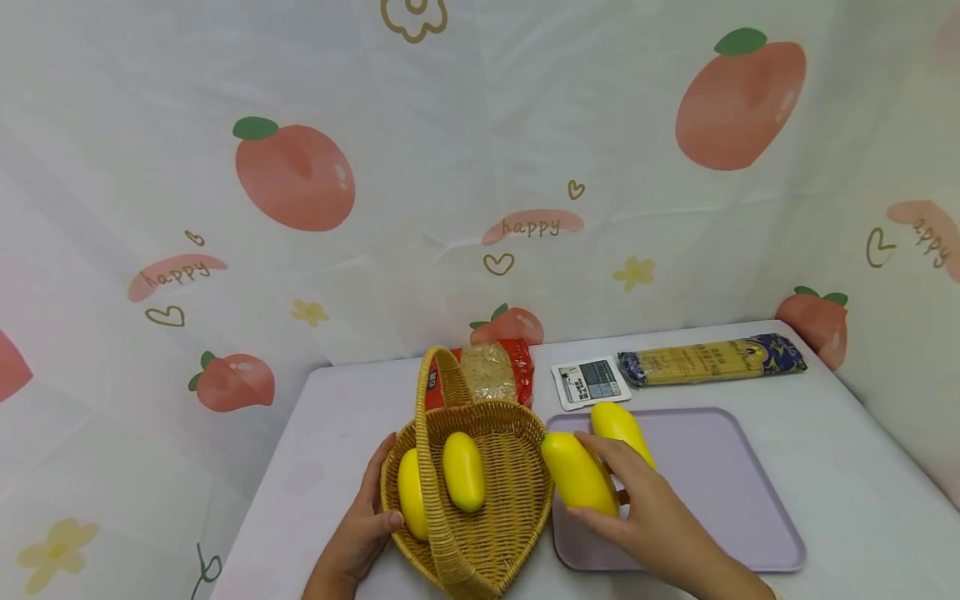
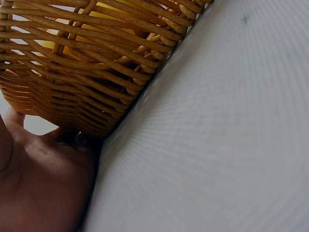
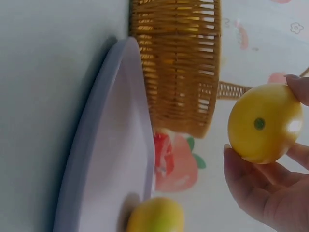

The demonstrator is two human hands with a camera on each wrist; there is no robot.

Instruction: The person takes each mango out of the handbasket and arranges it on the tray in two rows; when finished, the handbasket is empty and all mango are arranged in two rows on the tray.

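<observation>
Two yellow fruits [image 1: 464,472] sit inside the basket [image 1: 513,475], and up in the air, near its right rim, comes a third fruit [image 1: 577,475], pinched by thumb and fingers of the right hand [image 1: 648,508]! Left hand [image 1: 360,529] grips the basket's left side, thumb at the rim. Over on the tray [image 1: 712,483], a fourth fruit [image 1: 621,427] lies toward the far left corner. Behind: red packet [image 1: 491,372], white packet [image 1: 591,382], long packet [image 1: 705,361].

place: screened off, room type unclear | signs: peach-print cloth [image 1: 420,167] behind white table [image 1: 322,433]
</observation>
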